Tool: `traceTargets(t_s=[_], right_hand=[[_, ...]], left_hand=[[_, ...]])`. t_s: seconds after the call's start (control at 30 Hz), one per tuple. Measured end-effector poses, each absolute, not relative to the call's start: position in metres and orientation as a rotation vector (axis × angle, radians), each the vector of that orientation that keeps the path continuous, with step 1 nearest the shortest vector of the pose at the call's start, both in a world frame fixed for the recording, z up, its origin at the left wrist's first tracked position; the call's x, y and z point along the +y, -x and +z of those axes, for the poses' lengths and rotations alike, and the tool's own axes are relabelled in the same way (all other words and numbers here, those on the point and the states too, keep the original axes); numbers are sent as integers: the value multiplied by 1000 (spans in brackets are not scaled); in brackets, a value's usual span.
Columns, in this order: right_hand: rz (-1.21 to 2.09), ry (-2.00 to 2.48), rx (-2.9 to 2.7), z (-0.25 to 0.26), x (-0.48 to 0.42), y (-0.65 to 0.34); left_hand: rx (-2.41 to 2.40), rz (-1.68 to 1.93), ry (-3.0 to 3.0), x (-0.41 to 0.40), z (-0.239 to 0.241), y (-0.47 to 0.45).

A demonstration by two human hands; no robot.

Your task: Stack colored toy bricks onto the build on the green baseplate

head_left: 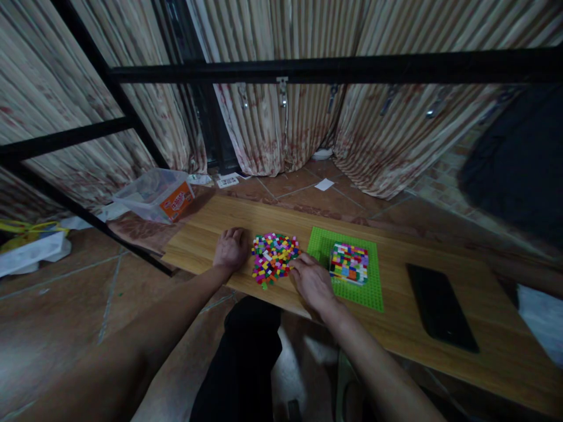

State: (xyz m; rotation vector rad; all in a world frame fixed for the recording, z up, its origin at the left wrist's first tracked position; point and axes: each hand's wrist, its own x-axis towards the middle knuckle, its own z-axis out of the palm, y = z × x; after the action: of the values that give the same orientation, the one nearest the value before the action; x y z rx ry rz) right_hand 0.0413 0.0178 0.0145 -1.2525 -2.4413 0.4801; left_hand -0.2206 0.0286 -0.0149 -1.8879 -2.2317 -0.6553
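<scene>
A loose pile of small toy building bricks (272, 256) in many colours lies on the wooden table. Left of it, my left hand (231, 248) rests on the tabletop with curled fingers; its palm side is hidden. At the pile's right edge, my right hand (311, 280) has thumb and fingertips pressed together among the bricks. What they pinch is too small to make out. A green studded baseplate (373, 293) lies to the right of that hand, bearing a multicoloured block of joined bricks (350, 262).
A black phone-like slab (441, 307) lies on the right part of the wooden table (396, 334). Beyond the table's left end stands a clear plastic tub (153, 193) with an orange label. A black metal frame (308, 70) crosses before the curtains. Paper (324, 184) lies on the floor.
</scene>
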Motion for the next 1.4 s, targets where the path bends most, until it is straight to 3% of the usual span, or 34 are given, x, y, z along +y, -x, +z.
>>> traceTargets(t_s=[1.07, 1.4], right_hand=[[342, 1335, -2557, 23, 5, -44], [431, 1327, -2415, 16, 9, -47]], left_hand=[[-2215, -689, 1889, 29, -15, 222], [-2231, -699, 1897, 29, -15, 222]])
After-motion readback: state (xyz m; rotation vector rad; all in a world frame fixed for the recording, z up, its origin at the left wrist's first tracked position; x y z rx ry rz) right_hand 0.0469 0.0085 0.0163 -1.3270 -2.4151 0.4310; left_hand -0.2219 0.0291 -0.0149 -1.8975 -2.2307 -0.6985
